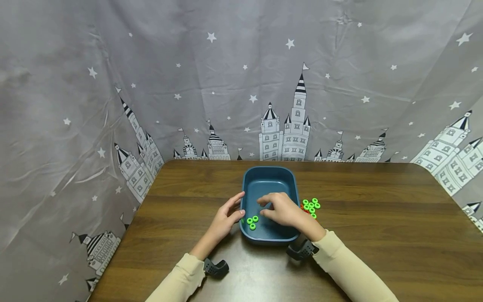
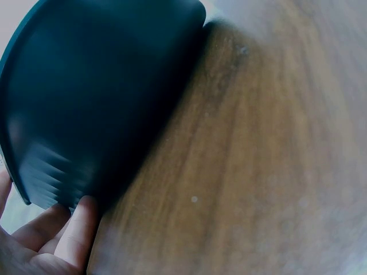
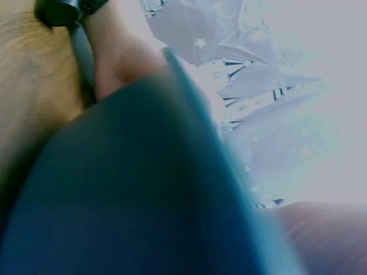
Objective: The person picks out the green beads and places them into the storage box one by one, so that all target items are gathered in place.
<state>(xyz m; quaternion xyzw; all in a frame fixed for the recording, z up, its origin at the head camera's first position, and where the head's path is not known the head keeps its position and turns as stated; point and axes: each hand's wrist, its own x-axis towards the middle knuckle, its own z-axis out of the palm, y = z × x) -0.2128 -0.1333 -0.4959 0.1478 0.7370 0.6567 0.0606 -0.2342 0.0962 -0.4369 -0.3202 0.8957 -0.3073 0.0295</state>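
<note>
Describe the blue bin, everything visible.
The blue bin is a deep, open-topped rectangle with rounded corners and a thin rim; the smooth, slightly glossy surface looks like hard plastic. The left wrist view shows short ridges on an outer wall. It sits upright on the wooden table, long sides running away from the person. At least three green rings lie inside, near left. The left hand touches its left side; the right hand is over its interior, contact unclear.

Looking fairly sharp in the head view, catching pale glare on the near counter [image 1: 253,268]. Showing shadow along the bin [image 2: 97,86] in the left wrist view. Blurring and washing out in the right wrist view.
</note>
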